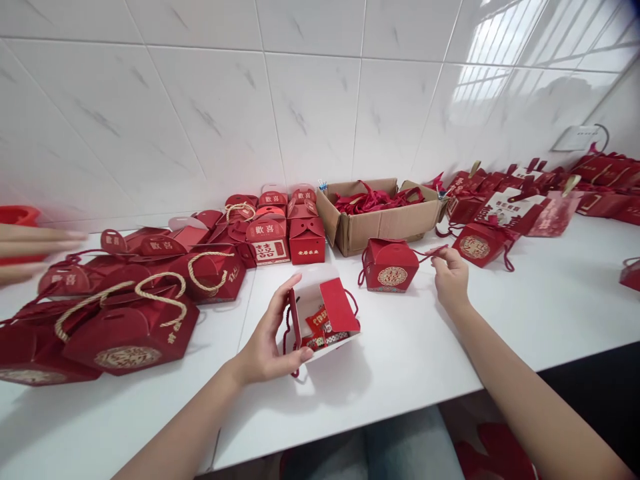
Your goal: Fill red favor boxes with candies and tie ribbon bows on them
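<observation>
My left hand [273, 337] grips an open red gift box [340, 303] by its left side, thumb along the near edge. The box is tilted, its white inside facing me, and small red wrapped candies [323, 330] lie in it. A dark red cord hangs at its sides. Just beyond, a closed red gift box [391, 267] with a round gold emblem stands on the white table. To its right, my right hand [450, 272] pinches the end of a dark red cord [429, 253] that runs from that closed box.
Many closed red boxes [133, 330] crowd the left side, some with rope handles. A cardboard carton [383, 230] of red ribbons sits by the tiled wall. More red boxes [477, 243] stand at right. Another person's hands [35, 250] reach in at the left edge, near a red basin [20, 215].
</observation>
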Motion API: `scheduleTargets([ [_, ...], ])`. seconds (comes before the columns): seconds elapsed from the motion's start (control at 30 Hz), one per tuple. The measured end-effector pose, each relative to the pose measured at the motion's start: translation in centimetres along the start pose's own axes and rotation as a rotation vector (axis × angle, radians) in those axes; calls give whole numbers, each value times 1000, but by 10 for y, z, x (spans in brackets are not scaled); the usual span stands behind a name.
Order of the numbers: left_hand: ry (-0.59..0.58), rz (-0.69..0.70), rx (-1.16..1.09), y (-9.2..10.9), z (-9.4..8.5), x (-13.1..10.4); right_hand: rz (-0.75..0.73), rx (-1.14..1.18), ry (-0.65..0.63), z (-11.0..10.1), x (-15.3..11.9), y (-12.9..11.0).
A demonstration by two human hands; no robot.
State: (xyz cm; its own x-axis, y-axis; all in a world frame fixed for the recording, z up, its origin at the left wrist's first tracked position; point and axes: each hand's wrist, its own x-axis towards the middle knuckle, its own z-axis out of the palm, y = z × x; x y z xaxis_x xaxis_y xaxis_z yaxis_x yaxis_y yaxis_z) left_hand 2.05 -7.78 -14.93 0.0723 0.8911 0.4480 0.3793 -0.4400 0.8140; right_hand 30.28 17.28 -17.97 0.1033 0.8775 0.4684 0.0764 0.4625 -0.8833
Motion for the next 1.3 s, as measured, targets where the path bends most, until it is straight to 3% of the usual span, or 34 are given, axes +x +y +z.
scheduleTargets([
  [0.13, 2, 13, -19, 1, 1, 1, 111, 26, 48, 2, 4, 7],
  [0.37, 3, 14, -9, 2, 1, 0, 338, 155, -95, -3, 10, 16],
  [0.47, 5, 28, -5, 2, 2, 0, 372, 189, -54, -7, 16, 19],
  [0.63, 16, 83, 63, 3, 3, -1, 314, 157, 172, -15, 19, 18],
  [0.8, 6, 119, 119, 4, 2, -2, 63, 102, 303, -8, 18, -3],
  [0.87, 16, 122, 132, 4, 2, -2, -49, 128, 232, 1, 18, -24],
  [0.93, 46, 121, 120, 4, 2, -2, -117, 176, 70, 14, 15, -52],
  [1.1, 119, 113, 91, -1, 2, -3, -272, 163, -468, 51, -18, -117],
  [1.17, 123, 115, 120, -3, 2, -3, -339, 116, -597, 64, -35, -123],
  [1.3, 105, 127, 184, -1, 2, -2, -227, 251, -601, 83, -58, -99],
])
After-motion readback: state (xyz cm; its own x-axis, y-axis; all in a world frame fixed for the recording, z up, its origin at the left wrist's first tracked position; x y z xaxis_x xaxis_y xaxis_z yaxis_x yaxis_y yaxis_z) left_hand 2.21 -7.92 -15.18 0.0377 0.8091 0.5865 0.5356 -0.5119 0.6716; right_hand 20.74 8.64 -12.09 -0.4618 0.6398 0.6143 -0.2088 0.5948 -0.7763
